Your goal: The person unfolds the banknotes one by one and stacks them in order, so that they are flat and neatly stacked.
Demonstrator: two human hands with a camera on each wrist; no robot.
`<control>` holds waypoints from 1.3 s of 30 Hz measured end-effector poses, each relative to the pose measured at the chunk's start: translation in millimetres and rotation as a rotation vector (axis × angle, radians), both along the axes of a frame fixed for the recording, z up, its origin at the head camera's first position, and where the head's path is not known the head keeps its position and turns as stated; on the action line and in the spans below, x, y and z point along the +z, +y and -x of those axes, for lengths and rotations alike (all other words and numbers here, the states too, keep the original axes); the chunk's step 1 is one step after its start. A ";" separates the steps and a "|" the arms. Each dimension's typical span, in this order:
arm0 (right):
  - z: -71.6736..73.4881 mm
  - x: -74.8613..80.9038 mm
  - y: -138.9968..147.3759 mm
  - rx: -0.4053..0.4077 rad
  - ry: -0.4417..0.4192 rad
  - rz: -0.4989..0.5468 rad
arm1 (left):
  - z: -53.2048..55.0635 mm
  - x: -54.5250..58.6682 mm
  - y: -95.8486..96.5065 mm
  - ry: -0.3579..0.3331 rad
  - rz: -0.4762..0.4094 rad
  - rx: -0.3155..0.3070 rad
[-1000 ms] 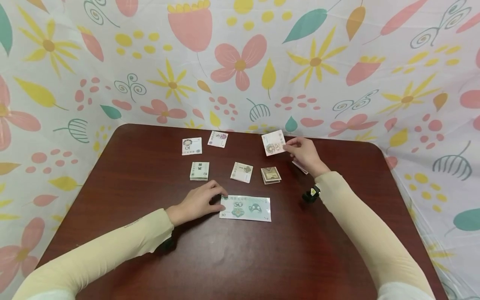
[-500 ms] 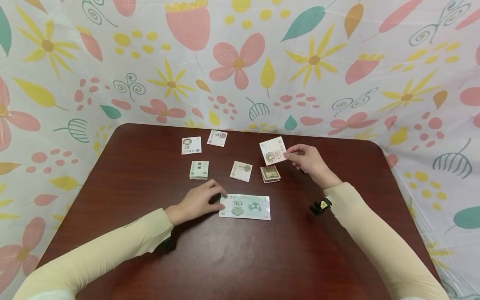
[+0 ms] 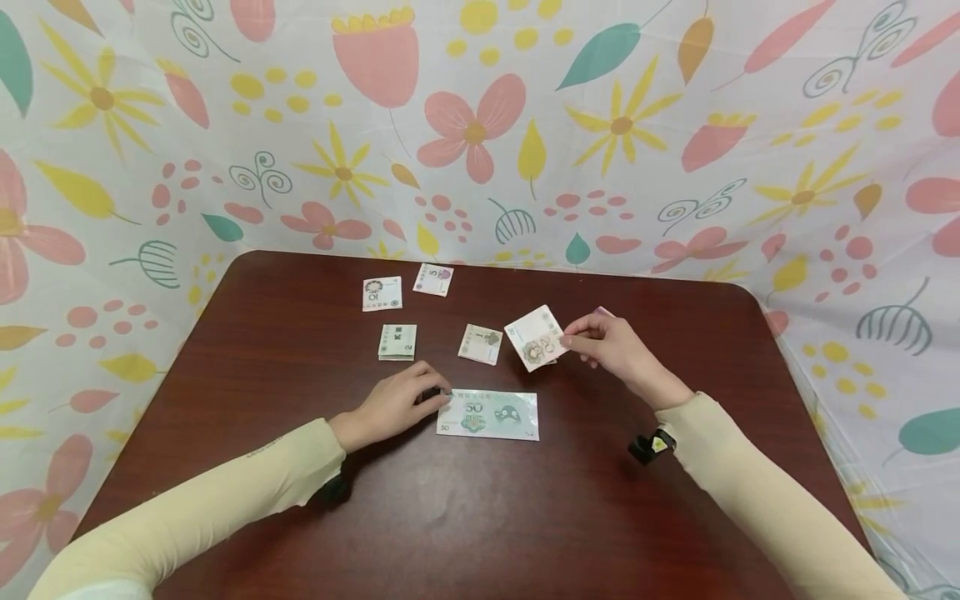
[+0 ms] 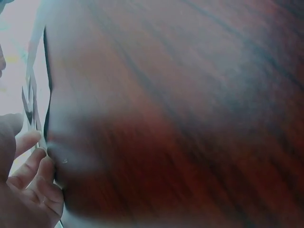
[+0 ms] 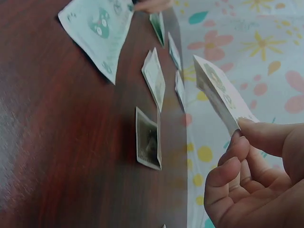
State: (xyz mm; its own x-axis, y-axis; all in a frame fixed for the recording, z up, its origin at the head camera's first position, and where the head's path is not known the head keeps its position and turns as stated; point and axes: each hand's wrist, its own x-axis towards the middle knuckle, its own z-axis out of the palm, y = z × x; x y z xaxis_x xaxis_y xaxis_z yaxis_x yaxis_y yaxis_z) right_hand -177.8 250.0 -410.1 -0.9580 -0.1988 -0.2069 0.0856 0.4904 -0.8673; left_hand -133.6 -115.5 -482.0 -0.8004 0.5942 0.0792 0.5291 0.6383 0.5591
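My right hand (image 3: 618, 350) pinches a folded 20 banknote (image 3: 534, 337) by its edge between thumb and forefinger, and the right wrist view shows the note (image 5: 221, 88) raised off the table. Below it in the head view, a folded brown banknote (image 5: 148, 142) is mostly hidden. My left hand (image 3: 393, 407) holds the left end of a flat green 50 banknote (image 3: 491, 417), thumb and forefinger close together at its edge. Only the curled fingers of the left hand (image 4: 31, 185) and pale paper edges show in the left wrist view.
Folded banknotes lie on the dark red table (image 3: 450, 517): a 1 note (image 3: 480, 344), a green 2 note (image 3: 397, 342), a 10 note (image 3: 382, 293) and a 5 note (image 3: 432, 280). A pinkish note (image 3: 603, 312) peeks out behind the right hand. Patterned cloth (image 3: 472, 200) hangs behind the table.
My right hand has brought the 20 banknote from the table's back toward me and slightly left, over the brown note. My left thumb has closed toward the forefinger; the 50 note stays put.
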 end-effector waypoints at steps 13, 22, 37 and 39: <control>-24.6 -8.3 -17.7 0.119 0.015 -0.014 | 13.7 12.7 17.4 0.027 -0.211 0.053; -34.1 -14.6 -33.0 0.177 0.017 0.013 | 18.0 25.6 44.7 -0.095 -0.368 0.045; -37.8 -14.2 -38.4 0.209 0.020 -0.004 | 12.6 29.0 55.0 -0.193 -0.369 0.021; -37.3 -13.3 -38.9 0.212 0.025 -0.006 | 12.4 29.3 55.5 -0.198 -0.381 0.031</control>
State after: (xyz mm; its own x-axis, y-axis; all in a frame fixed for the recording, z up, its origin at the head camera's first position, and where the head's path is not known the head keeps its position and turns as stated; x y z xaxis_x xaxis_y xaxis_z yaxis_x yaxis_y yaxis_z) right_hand -140.5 211.1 -423.4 -0.8995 -0.3955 -0.1858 -0.0414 0.5004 -0.8648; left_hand -146.1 -60.0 -452.8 -0.8394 0.5274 0.1314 0.3719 0.3809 0.8465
